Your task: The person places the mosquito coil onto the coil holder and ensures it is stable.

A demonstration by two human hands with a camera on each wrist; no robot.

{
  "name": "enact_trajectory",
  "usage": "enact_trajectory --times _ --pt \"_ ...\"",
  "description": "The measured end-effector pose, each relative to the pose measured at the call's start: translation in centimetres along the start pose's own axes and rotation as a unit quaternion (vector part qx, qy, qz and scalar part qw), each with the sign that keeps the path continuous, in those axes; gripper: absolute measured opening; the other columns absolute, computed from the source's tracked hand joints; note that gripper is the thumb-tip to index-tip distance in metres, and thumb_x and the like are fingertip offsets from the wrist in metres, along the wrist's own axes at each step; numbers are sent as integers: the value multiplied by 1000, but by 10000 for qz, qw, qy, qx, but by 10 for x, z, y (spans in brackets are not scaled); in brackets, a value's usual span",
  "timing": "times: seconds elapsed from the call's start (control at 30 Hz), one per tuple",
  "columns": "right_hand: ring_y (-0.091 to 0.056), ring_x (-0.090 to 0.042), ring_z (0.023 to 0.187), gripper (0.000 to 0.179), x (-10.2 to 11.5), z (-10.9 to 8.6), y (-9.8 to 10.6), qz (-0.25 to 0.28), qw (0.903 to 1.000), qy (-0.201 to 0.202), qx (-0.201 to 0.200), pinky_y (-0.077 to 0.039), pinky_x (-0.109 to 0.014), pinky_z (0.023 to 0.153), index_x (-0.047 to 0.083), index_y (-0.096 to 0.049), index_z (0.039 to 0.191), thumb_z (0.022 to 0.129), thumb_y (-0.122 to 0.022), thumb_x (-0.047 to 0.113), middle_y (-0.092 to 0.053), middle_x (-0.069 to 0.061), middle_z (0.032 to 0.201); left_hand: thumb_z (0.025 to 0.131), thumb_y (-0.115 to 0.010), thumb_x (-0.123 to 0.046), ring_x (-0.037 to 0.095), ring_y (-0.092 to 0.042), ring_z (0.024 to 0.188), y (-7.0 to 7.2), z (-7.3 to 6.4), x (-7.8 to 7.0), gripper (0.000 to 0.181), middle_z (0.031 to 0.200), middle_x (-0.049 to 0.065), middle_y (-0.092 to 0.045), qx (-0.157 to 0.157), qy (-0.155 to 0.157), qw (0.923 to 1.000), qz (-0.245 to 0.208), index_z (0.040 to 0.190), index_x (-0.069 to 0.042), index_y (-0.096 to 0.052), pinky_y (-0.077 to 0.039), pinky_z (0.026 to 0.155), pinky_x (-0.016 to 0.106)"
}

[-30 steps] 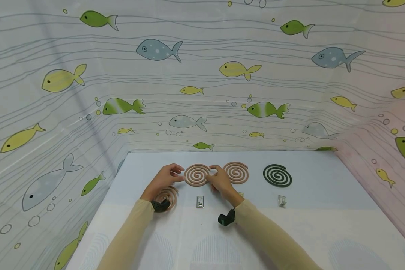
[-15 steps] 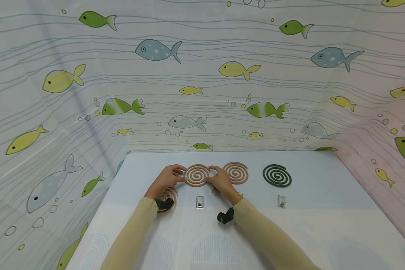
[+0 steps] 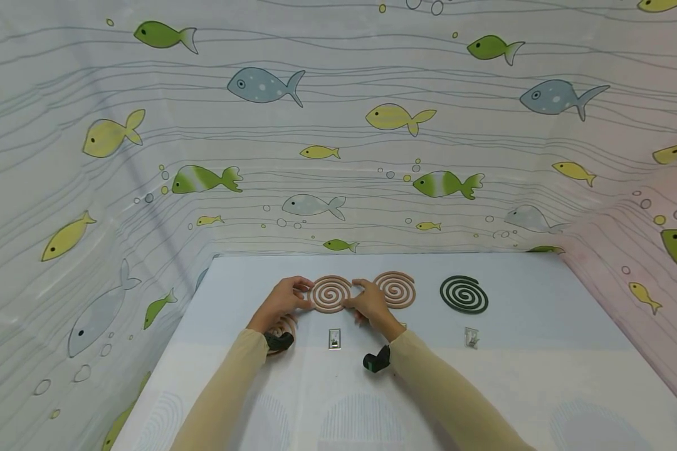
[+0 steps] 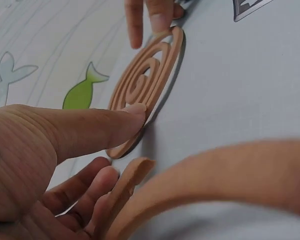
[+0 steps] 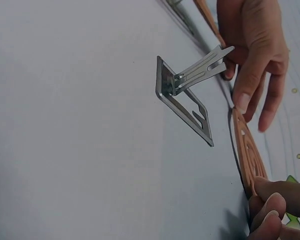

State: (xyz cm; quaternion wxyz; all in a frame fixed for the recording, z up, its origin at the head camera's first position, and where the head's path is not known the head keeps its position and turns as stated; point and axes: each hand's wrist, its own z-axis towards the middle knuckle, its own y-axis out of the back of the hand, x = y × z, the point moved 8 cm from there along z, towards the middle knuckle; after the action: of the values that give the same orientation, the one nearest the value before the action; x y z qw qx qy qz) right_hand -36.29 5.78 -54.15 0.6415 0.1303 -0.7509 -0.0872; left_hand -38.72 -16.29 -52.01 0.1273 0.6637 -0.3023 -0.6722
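Toward the far side of the white bench (image 3: 530, 307), a flat, tan-brown spiral coil (image 3: 330, 294) sits between two bare hands. Taking it as the clock's centre, the left hand (image 3: 284, 299) is at 9 o'clock and the right hand (image 3: 370, 305) at 4. Each hand's grip is clamped on the coil's rim, though some fingertips are tucked out of sight; whether the coil's underside touches the bench is hard to tell.

At 7 o'clock, a second tan-brown coil (image 4: 220, 175) is half hidden by the left wrist and a black wrist camera (image 3: 279, 341); the left-wrist view shows it blurred and cut off. At 4 o'clock, a small metal stand is nearly covered by the right wrist; farther out that way, a small silver metal piece (image 3: 471, 337) is too small to make out.

The held coil looks matt and whole, its rings evenly spaced. At 6 o'clock lies a square silver metal stand (image 3: 335, 339), two prongs raised in the right-wrist view. At 3, another tan-brown coil (image 3: 395, 290) rests just beside, then a dark green one (image 3: 463, 294) well apart.
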Motion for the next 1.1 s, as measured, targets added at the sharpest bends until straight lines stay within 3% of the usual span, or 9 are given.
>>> enact_trajectory --times 0.17,0.4,0.67,0.9,1.1 --pt "-46 -9 36 66 0 0 0 -42 10000 -45 54 -41 -22 36 3 -55 146 87 -83 8 -55 -5 56 81 -88 -7 27 -61 105 -1 1 -2 48 121 13 -65 -52 -42 9998 200 125 -5 -68 -51 88 42" --pt "-46 -9 36 61 -1 3 0 103 9999 20 -16 -40 -23 36 6 -58 142 87 -83 7 -56 -5 55 77 -90 -4 26 -60 100 -3 0 -3 51 121 14 -65 -74 82 9999 97 124 -5 -69 -50 87 42" --pt "-55 -14 44 61 9 0 -1 273 9977 601 -144 -47 -27 41 10 -58 140 85 -83 4 -70 -13 80 76 -91 -4 25 -59 98 -1 1 -3 53 121 14 -65 -137 110 9998 8 124 -6 -69 -49 85 39" --pt "-59 -14 48 63 7 0 -6 568 9969 545 14 -49 -27 42 12 -55 143 87 -81 2 -72 -10 87 77 -91 -6 28 -61 102 1 0 -5 51 116 15 -66 -200 -79 9997 68 123 -5 -70 -50 89 43" --pt "-55 -14 46 64 7 0 -6 875 9945 559 150 -47 -27 41 11 -53 144 87 -80 0 -71 -14 84 80 -87 -1 29 -65 108 6 0 -2 48 120 16 -66 -289 -67 9979 -568 123 -2 -68 -54 89 41"
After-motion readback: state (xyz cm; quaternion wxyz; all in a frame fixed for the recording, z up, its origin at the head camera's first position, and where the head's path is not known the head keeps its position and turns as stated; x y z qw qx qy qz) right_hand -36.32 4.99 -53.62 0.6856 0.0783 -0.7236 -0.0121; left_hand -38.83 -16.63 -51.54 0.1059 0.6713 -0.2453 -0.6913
